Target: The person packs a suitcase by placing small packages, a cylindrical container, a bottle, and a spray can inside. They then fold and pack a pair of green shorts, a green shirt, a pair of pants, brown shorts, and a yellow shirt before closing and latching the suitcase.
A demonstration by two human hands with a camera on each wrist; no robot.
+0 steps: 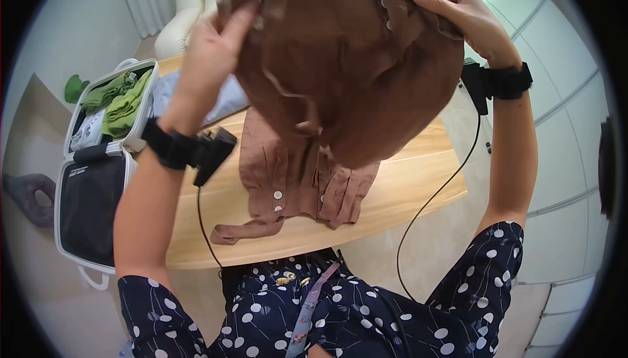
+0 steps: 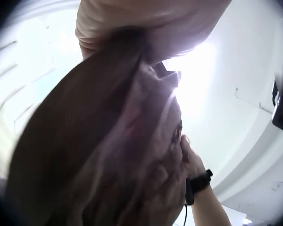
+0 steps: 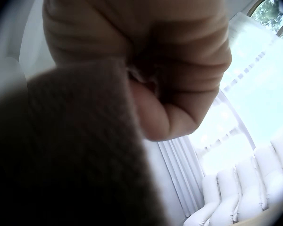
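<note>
A brown garment with white buttons and a thin cord hangs raised and spread between both hands. My left hand grips its upper left edge, slightly blurred in the head view. At the upper right edge my right hand pinches the cloth, thumb on the near side. In the right wrist view, curled fingers close on the fabric. Below the raised cloth lies more brown clothing with pleats, white buttons and a strap; its far part is hidden behind the held garment.
The wooden table carries a pale blue folded cloth at its left. Beyond its left edge stands an open suitcase with green clothes inside. A grey neck pillow lies farther left. Behind the table is a cream sofa.
</note>
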